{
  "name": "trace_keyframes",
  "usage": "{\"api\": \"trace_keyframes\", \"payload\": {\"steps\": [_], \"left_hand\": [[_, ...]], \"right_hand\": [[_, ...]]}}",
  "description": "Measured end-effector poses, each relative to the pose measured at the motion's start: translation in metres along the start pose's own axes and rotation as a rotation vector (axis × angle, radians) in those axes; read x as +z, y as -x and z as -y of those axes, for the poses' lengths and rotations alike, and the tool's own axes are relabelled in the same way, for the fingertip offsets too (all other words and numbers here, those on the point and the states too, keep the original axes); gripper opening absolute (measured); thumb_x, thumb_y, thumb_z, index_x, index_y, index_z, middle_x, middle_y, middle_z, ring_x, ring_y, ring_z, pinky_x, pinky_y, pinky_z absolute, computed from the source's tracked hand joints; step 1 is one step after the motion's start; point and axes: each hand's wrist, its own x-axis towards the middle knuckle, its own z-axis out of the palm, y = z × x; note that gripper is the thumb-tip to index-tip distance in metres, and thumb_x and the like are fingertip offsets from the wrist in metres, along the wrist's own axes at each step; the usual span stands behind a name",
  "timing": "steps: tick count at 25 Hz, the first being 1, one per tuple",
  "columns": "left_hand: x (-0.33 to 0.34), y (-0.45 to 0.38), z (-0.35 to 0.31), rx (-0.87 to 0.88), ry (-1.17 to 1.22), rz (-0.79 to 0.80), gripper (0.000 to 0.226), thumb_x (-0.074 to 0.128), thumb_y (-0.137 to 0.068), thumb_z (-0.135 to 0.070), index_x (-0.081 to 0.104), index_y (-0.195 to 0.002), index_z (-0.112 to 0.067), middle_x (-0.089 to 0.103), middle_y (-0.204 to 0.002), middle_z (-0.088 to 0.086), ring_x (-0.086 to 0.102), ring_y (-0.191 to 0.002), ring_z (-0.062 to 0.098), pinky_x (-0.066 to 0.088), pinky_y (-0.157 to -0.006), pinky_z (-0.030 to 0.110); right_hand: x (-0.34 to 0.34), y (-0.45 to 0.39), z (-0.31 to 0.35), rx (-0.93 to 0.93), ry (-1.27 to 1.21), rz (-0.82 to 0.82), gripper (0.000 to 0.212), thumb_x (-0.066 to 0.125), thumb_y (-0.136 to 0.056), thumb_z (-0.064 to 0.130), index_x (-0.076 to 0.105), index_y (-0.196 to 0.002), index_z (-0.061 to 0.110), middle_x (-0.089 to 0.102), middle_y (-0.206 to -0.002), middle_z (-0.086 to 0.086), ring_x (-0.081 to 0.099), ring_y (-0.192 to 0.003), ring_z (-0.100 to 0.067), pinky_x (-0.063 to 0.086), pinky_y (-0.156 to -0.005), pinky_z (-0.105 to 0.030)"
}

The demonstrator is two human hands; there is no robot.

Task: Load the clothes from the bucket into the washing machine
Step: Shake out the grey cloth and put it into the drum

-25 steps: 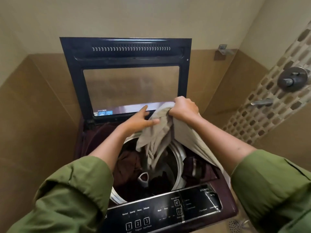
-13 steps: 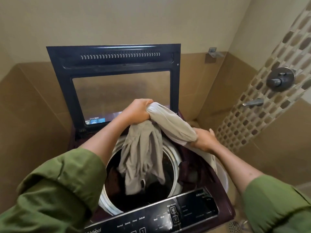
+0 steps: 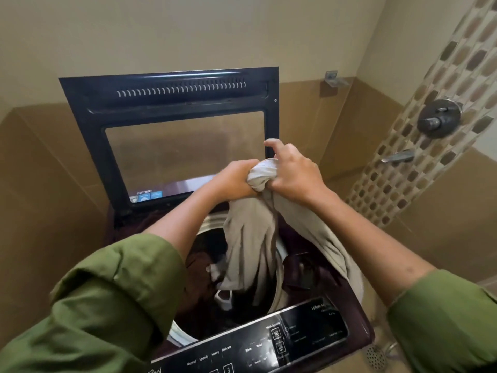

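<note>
While the lid (image 3: 172, 98) stands up, both hands clutch a beige garment (image 3: 250, 238) over the drum (image 3: 279, 254). Left hand (image 3: 236, 181) fisted on it; right hand (image 3: 293, 173) grips beside, forefinger raised.

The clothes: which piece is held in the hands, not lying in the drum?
The beige garment, gripped by both hands; the dark brown clothes lie in the drum.

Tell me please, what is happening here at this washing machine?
A person in green sleeves is loading laundry. Both hands, the left hand and the right hand, grip the bunched top of a beige garment above the open washing machine. The garment's lower part hangs into the drum, where dark clothes already lie, while another part trails over the machine's right side. The lid stands upright. The bucket is not visible.
</note>
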Motion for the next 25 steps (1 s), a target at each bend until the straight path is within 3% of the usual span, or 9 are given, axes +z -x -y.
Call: {"api": "trace_keyframes", "payload": {"steps": [3,5,9,12,14,17,20,22,25], "left_hand": [[-0.023,0.012,0.011,-0.013,-0.01,-0.051,0.027,0.062,-0.082,-0.003,0.056,-0.086,-0.029,0.062,-0.084,-0.011,0.058,-0.079,0.007,0.042,-0.063,0.016],[-0.027,0.016,0.013,-0.023,-0.007,-0.036,0.036,0.053,-0.081,0.003,0.054,-0.084,-0.033,0.061,-0.085,-0.01,0.057,-0.081,0.009,0.041,-0.064,0.018],[-0.016,0.016,0.031,-0.133,-0.097,0.024,0.033,0.06,-0.081,-0.002,0.054,-0.101,-0.028,0.063,-0.105,-0.001,0.06,-0.103,0.023,0.05,-0.08,0.031],[-0.004,0.016,0.02,-0.133,-0.101,0.288,0.105,0.085,-0.07,-0.026,0.018,-0.152,-0.028,0.033,-0.152,-0.006,0.031,-0.141,0.012,0.03,-0.114,0.032],[0.012,0.006,-0.018,-0.031,0.056,0.304,0.125,0.088,-0.066,-0.032,0.0,-0.155,-0.031,0.024,-0.152,-0.013,0.022,-0.139,0.001,0.022,-0.115,0.023],[0.025,-0.018,-0.066,0.045,0.127,0.065,0.072,0.084,-0.066,-0.02,0.05,-0.129,-0.024,0.063,-0.113,-0.007,0.06,-0.107,0.013,0.047,-0.084,0.026],[0.014,-0.023,-0.078,0.066,0.127,-0.005,0.031,0.076,-0.071,-0.011,0.066,-0.1,-0.013,0.068,-0.088,0.001,0.06,-0.08,0.013,0.047,-0.068,0.025],[0.005,-0.02,-0.086,0.086,0.172,0.057,0.027,0.066,-0.074,-0.004,0.067,-0.1,-0.013,0.068,-0.088,0.003,0.059,-0.079,0.012,0.049,-0.071,0.026],[-0.006,-0.013,-0.097,0.125,0.192,0.142,0.034,0.056,-0.075,0.002,0.067,-0.101,-0.018,0.069,-0.093,0.005,0.063,-0.086,0.016,0.053,-0.075,0.031]], "right_hand": [[0.018,0.017,-0.045,-0.002,0.084,0.411,0.095,0.075,-0.063,0.046,0.02,-0.141,0.042,0.054,-0.116,0.002,0.046,-0.113,-0.025,0.036,-0.098,-0.049],[0.044,0.036,-0.074,0.108,0.111,0.493,0.073,0.069,-0.063,0.049,0.038,-0.129,0.041,0.058,-0.12,0.003,0.049,-0.119,-0.024,0.032,-0.105,-0.054],[0.048,0.052,-0.104,0.273,0.038,0.144,0.026,0.06,-0.074,0.044,0.056,-0.084,0.02,0.069,-0.089,-0.003,0.064,-0.088,-0.033,0.05,-0.069,-0.038],[0.011,0.036,-0.097,0.233,-0.031,-0.316,0.018,0.058,-0.077,0.023,0.043,-0.071,0.016,0.058,-0.069,-0.002,0.058,-0.068,-0.031,0.039,-0.054,-0.034],[-0.011,0.023,-0.067,0.074,0.035,-0.446,0.014,0.059,-0.077,0.021,0.046,-0.075,0.018,0.051,-0.075,0.002,0.053,-0.067,-0.026,0.037,-0.053,-0.032],[-0.027,0.017,-0.046,-0.107,0.048,-0.507,0.023,0.067,-0.075,0.025,0.055,-0.092,0.016,0.055,-0.092,0.001,0.052,-0.069,-0.018,0.041,-0.057,-0.029],[-0.018,0.029,-0.086,0.015,-0.3,-0.229,0.066,0.073,-0.065,0.035,0.045,-0.124,0.029,0.061,-0.112,0.001,0.059,-0.095,-0.018,0.049,-0.079,-0.032],[0.012,0.048,-0.126,0.212,-0.185,0.083,0.095,0.07,-0.051,0.049,0.032,-0.138,0.039,0.057,-0.128,-0.005,0.056,-0.115,-0.025,0.048,-0.094,-0.039],[0.068,0.088,-0.17,0.459,-0.138,0.219,0.069,0.067,-0.063,0.048,0.056,-0.127,0.025,0.064,-0.123,-0.009,0.059,-0.115,-0.034,0.049,-0.089,-0.038]]}}
